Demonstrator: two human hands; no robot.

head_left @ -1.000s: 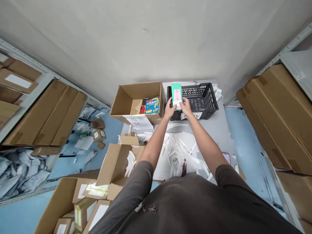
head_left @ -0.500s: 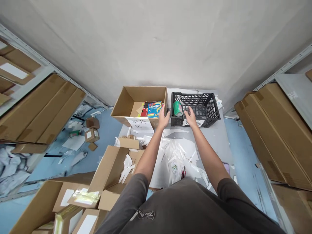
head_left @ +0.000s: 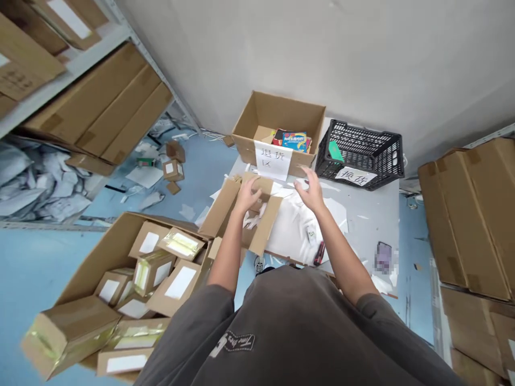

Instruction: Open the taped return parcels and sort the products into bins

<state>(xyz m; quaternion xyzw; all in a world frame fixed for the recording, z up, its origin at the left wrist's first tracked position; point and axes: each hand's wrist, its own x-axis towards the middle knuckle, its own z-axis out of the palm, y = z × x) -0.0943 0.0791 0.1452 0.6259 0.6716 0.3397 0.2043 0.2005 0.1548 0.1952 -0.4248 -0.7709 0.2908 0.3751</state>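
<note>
My left hand (head_left: 247, 196) is over an open cardboard box (head_left: 225, 206) with white scraps inside, its fingers curved apart and holding nothing. My right hand (head_left: 311, 192) hangs empty above the table, fingers spread, near crumpled clear plastic (head_left: 300, 222). Behind my hands stands a larger carton (head_left: 284, 110) with a handwritten paper sign (head_left: 272, 161) on its front. Inside it lie colourful books, a blue one (head_left: 293, 141) on top. To its right is a black plastic crate (head_left: 386, 153) holding a green box (head_left: 335, 151).
At the lower left, a big carton (head_left: 90, 262) is full of taped parcels (head_left: 181, 281). A red and black cutter (head_left: 319, 253) and a blurred phone (head_left: 383, 257) lie on the table (head_left: 362, 214). Shelves with cartons flank both sides. Small boxes (head_left: 173, 170) and paper litter the blue floor.
My hands have drawn back from the carton and the crate toward me, the left one over the open box. The view has turned left and down, showing more parcels.
</note>
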